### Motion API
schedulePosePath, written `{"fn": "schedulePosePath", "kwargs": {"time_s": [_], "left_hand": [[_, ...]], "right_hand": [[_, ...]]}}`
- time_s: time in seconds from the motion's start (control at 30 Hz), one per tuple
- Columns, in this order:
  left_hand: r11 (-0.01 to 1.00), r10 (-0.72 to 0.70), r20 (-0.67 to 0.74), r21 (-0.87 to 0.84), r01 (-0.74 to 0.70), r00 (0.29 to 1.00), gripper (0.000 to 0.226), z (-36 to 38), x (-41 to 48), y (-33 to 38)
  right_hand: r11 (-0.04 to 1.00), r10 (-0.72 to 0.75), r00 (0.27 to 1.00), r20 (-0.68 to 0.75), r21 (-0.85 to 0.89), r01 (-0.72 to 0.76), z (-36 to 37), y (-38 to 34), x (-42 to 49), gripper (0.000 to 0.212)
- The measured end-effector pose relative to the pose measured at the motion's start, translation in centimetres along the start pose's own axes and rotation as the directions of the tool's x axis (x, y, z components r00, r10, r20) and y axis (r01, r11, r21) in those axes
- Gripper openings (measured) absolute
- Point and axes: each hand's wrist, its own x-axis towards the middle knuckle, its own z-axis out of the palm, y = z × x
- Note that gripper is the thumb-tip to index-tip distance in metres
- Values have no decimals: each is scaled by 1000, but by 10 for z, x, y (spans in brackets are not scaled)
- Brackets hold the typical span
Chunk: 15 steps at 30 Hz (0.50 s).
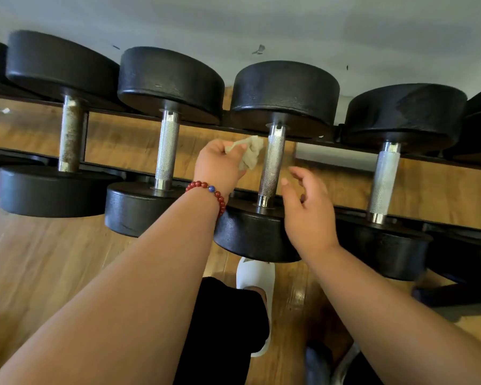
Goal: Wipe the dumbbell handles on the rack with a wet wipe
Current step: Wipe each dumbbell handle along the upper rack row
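Beside middle handle [272,168]: left hand [220,168] pinches wipe [251,151], right hand [308,215] loose, empty. Risk: bunched wipe may skim one side only, far side left dirty

no readable text, labels or numbers on anything in view

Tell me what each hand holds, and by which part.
The left hand pinches the crumpled wet wipe by one end; the rest bunches beside a dumbbell handle. The right hand holds nothing.
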Motion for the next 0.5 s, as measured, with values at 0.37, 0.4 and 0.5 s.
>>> {"fn": "schedulePosePath", "kwargs": {"time_s": [0.37,0.4,0.5], "left_hand": [[983,-96,253,-128,132,963,21,16,17,-9],[991,-79,274,-83,106,958,29,18,18,-10],[994,-55,372,104,18,927,27,21,20,-11]], "right_hand": [[998,-13,1000,14,63,12,4,13,3,34],[998,-14,1000,19,65,13,4,14,3,33],[997,-16,1000,25,72,15,4,15,3,28]]}}
